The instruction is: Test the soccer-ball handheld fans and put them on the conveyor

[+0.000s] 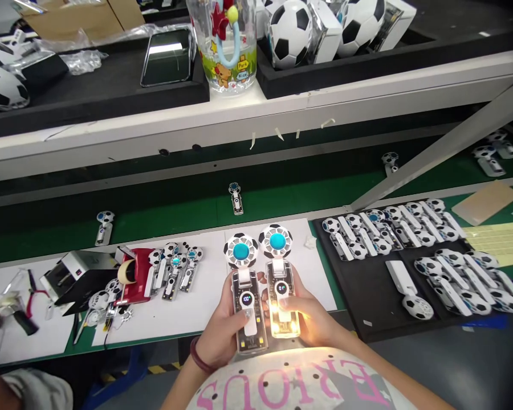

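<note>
Two handheld fans with soccer-ball heads and clear bodies stand side by side in front of my body. My left hand [223, 329] is closed round the left fan [240, 251], its thumb on the white strip under a round display that reads 100. My right hand [310, 312] grips the right fan [275, 241], thumb on its strip below a display of its own. Warm yellow light glows at the bottom of the right fan; on the left one only small yellow spots show. Both heads have blue centres and face me.
A black foam tray [346, 287] with rows of fans lies at right. On the left stand a red tape dispenser [140, 276], several fans [171, 273] and a black box [83, 279]. More fans rest on the green belt [188, 202]. A shelf [154, 117] crosses above; a co-worker's sleeve [38, 387] shows lower left.
</note>
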Available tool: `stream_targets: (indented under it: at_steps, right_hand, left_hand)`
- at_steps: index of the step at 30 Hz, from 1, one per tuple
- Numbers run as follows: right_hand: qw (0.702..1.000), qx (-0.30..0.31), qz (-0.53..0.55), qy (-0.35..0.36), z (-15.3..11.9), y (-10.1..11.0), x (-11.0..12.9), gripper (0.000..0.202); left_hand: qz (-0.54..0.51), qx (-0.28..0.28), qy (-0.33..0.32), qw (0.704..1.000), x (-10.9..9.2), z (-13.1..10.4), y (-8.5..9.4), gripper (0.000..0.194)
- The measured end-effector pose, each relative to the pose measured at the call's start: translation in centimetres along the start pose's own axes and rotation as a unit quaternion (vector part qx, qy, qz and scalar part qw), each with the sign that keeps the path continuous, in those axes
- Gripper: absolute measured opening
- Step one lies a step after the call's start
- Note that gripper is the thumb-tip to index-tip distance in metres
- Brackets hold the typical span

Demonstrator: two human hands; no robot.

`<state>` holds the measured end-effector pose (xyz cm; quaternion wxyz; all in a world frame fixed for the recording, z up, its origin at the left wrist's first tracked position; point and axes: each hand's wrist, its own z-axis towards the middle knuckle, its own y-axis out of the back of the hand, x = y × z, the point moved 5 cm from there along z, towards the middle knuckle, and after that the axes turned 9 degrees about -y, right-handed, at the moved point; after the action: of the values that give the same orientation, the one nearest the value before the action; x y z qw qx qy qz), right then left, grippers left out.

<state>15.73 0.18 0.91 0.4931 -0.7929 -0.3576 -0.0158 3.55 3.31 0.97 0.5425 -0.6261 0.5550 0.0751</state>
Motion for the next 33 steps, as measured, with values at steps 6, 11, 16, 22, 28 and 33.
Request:
stream_targets:
  at_steps: [6, 11, 16, 22, 28, 33]
  right_hand:
    - [1.0, 0.006, -0.007, 0.003, 0.0, -0.33, 0.11, 0.062]
    - [1.0, 0.015, 0.006, 0.012, 0.14, -0.51, -0.01, 0.062]
    - [1.0, 0.025, 0.002, -0.003, 0.08, -0.62, -0.1, 0.063]
    - [1.0, 0.012, 0.008, -0.003, 0.33, -0.37, -0.19, 0.061]
    - [0.999, 0.031, -0.003, 0.011, 0.19, -0.24, -0.06, 0.066]
    - [0.998, 0.051, -0.035, 0.007, -0.1, -0.52, 0.15, 0.073]
  left_hand:
    - [-0.025, -0.005, 0.017, 1.0, 0.36, 0.05, 0.38, 0.076]
    - [-0.042, -0.013, 0.013, 0.999, 0.35, 0.04, 0.38, 0.079]
    - [-0.047, -0.016, 0.019, 0.999, 0.34, -0.15, 0.56, 0.082]
    - [-0.053, 0.007, 0.01, 0.999, 0.27, -0.18, 0.36, 0.085]
    - [-0.043, 0.022, 0.01, 0.999, 0.25, -0.27, 0.01, 0.088]
    - [-0.037, 0.021, 0.002, 0.999, -0.17, -0.39, -0.16, 0.086]
